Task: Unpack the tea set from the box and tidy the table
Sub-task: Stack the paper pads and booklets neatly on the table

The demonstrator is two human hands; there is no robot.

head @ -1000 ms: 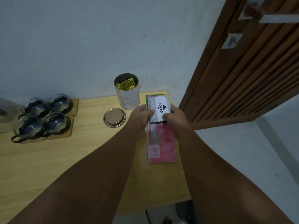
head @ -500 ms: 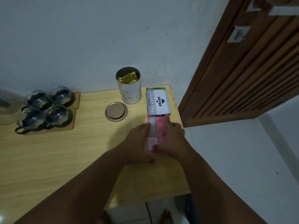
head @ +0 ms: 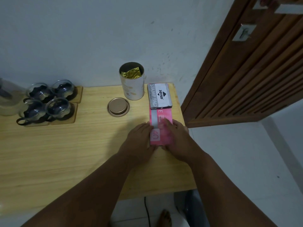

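Observation:
A flat pink packet (head: 157,137) lies along the right side of the wooden table (head: 65,153). My left hand (head: 141,138) presses its left edge and my right hand (head: 177,136) covers its right edge, so both clasp its near end. A grey stamp pad box (head: 159,95) lies beyond it, touching the packet's far end. Several glass cups (head: 47,99) in dark holders sit on wooden coasters (head: 73,119) at the left. An open white tin (head: 132,86) with gold foil inside stands at the back, its round lid (head: 118,106) flat beside it.
A glass pot (head: 7,97) shows partly at the far left edge. A wall runs behind the table. A brown wooden door (head: 246,71) stands close to the table's right edge. A bare foot (head: 165,218) and a black cable (head: 147,212) are on the floor below.
Both hands left the stamp pad box at the table's far end and drew back to the near end of the pink packet, closing on its two sides.

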